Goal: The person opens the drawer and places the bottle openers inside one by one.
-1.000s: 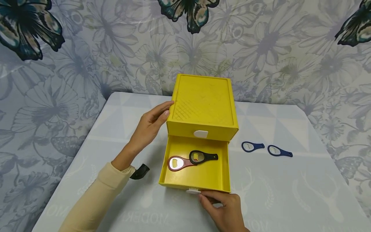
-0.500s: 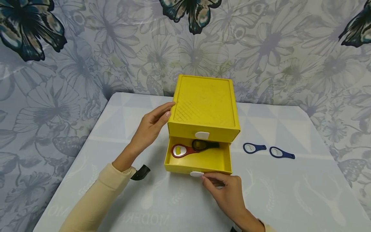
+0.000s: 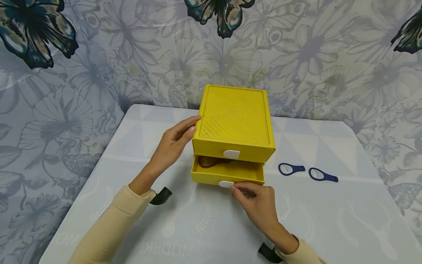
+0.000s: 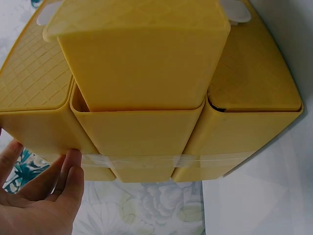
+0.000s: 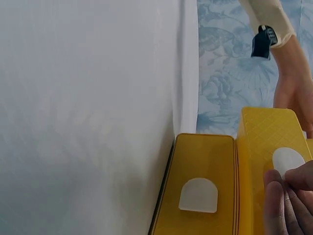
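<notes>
You're likely working the part-open yellow drawer (image 3: 206, 178), frame centre: right hand (image 3: 255, 205) pinching its white tab (image 3: 225, 184), left hand (image 3: 169, 145) touching the cabinet (image 3: 235, 115), unclenched. Next move's probably calling for steady bracing.

In the head view, faint pale lettering (image 3: 168, 250) is printed on the cover of the bench (image 3: 211, 234), towards seven o'clock; it reads roughly "MODE", with a blurred last letter. A shorter, fainter print (image 3: 67, 239) at eight o'clock shows an M and an O. In the right wrist view, the black wrist device (image 5: 261, 46) at two o'clock bears small pale marks (image 5: 272, 35), too small to read.
</notes>
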Tool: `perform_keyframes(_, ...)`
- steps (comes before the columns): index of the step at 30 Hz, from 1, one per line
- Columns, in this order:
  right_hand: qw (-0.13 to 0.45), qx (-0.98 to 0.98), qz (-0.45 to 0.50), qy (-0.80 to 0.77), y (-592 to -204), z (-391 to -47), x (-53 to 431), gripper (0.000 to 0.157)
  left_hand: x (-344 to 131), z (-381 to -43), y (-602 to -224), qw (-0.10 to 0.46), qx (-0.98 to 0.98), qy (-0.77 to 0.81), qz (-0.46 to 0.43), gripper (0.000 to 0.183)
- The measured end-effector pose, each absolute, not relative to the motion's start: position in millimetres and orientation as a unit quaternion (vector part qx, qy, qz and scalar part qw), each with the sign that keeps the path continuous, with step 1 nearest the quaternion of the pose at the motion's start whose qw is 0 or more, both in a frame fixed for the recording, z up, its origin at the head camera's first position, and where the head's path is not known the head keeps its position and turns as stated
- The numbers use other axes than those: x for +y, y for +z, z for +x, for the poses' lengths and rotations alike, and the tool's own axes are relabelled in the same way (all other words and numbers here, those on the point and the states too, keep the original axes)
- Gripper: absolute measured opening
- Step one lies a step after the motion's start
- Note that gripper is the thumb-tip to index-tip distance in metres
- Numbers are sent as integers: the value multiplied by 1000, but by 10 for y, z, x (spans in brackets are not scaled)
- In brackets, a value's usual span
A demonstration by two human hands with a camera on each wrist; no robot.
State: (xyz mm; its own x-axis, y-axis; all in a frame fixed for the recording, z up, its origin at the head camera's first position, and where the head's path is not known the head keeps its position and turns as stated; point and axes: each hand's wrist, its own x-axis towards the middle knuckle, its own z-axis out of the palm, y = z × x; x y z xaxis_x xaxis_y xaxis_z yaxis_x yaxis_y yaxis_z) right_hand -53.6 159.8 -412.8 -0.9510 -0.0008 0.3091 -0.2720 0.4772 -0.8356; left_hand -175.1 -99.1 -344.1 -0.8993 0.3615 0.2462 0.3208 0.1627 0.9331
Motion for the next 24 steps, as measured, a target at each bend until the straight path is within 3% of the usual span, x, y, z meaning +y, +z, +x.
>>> perform_keyframes(24, 136, -833, 80, 530, -4137, -890, 1630, 5, -994, -1746, -3444, 18, 766, 605, 219, 43)
